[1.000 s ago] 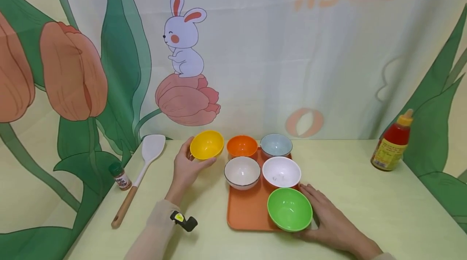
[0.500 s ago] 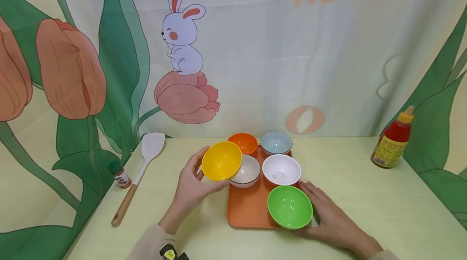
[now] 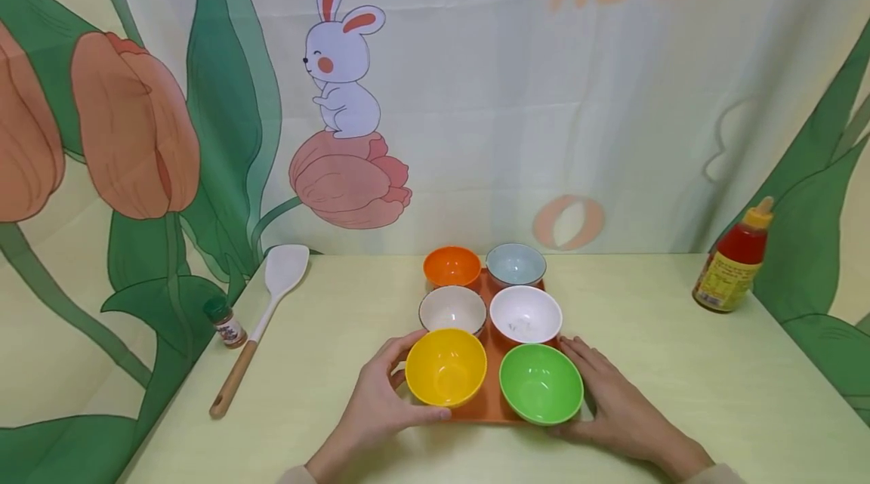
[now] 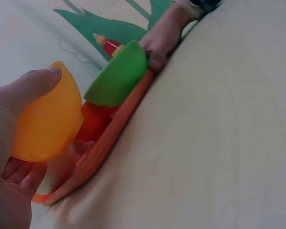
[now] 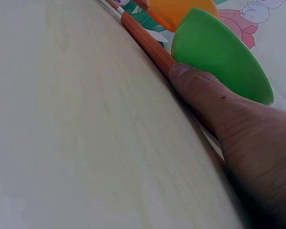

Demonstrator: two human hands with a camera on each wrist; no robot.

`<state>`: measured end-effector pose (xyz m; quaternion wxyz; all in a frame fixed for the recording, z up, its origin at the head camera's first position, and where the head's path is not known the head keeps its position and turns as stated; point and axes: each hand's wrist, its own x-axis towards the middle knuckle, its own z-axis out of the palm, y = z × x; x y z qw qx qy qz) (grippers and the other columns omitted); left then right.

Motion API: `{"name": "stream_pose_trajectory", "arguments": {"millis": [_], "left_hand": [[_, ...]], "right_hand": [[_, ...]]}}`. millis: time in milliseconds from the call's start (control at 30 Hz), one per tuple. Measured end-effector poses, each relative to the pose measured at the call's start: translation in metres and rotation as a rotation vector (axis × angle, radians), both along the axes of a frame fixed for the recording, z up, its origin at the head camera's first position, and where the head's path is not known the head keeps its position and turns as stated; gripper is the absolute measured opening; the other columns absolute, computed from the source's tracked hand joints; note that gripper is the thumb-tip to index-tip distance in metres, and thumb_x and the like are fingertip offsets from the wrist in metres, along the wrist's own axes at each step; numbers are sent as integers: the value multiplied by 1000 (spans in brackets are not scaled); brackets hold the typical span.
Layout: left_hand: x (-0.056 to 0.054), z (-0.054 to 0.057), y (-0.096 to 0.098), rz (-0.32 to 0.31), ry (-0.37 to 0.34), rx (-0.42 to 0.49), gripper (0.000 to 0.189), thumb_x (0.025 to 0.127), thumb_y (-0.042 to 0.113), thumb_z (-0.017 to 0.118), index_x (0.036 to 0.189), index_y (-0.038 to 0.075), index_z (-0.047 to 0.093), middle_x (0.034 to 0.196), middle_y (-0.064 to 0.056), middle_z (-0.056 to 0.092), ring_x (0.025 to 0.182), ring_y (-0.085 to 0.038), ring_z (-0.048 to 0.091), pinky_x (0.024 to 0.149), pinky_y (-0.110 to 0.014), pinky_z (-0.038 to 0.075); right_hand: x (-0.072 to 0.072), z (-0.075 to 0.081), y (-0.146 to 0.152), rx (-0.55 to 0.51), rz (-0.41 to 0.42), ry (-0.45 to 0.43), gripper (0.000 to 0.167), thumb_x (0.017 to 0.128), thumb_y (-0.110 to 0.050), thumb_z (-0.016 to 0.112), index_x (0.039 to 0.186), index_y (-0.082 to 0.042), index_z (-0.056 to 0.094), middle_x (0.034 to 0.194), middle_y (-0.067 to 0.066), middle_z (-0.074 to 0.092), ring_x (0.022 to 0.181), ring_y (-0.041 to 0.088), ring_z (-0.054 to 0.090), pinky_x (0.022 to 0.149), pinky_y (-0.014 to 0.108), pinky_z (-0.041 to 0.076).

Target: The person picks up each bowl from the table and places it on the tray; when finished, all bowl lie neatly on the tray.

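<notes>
My left hand (image 3: 381, 397) holds a yellow bowl (image 3: 445, 369) by its side, thumb in front and fingers behind. In the left wrist view the yellow bowl (image 4: 50, 121) is tilted and appears raised over the tray. My right hand (image 3: 615, 412) grips the near right corner of the orange tray (image 3: 485, 410), beside a green bowl (image 3: 541, 384). Its thumb (image 5: 195, 86) lies on the tray's rim, close to the green bowl's base. Behind these stand a cream bowl (image 3: 452, 310), a white bowl (image 3: 526, 314), an orange bowl (image 3: 451, 266) and a pale blue bowl (image 3: 516, 265).
To the left lie a spatula (image 3: 261, 329) with a wooden handle and a small green-capped jar (image 3: 226, 324). A red sauce bottle (image 3: 732, 261) stands at the far right. A printed curtain (image 3: 476, 91) hangs behind the table (image 3: 666, 333).
My left hand has carried the yellow bowl from left of the tray, forward past the cream bowl, to over the tray's near left part. The right hand has stayed in place.
</notes>
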<state>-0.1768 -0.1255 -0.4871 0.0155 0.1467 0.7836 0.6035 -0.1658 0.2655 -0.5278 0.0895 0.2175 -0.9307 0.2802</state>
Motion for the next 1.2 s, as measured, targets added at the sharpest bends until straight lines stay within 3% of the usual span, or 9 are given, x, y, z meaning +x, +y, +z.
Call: {"name": "stream_pose_trajectory", "arguments": {"millis": [200,400,700,1200], "left_hand": [[4,-13,3,-29,-10,-59,99,73,34,108,158,27,58,149,9,64,138,-18,58,123,-41,53],[6,-20,4,-46,-24,-72,99,75,34,107,160,23,57,150,6,63,145,-18,57,131,-49,43],[3,-23,8,-46,-40,-86,103,76,39,106,164,25,53,153,8,61,151,-21,54,134,-53,37],[10,-24,11,-58,-49,-86,119,75,42,107,172,22,42,164,4,53,157,-27,47,134,-55,35]], "right_hand": [[1,0,-1,7,-5,-4,130,73,-78,93,170,-8,43,176,14,41,163,47,35,123,75,41],[1,1,-1,10,-6,-8,133,72,-81,91,172,-10,40,177,15,40,162,47,36,123,76,41],[2,3,3,4,-26,-32,136,71,-84,90,173,-10,39,178,15,38,164,47,34,123,77,40],[13,2,3,29,-48,-22,134,71,-83,90,172,-10,41,177,14,39,163,46,35,125,75,40]]}}
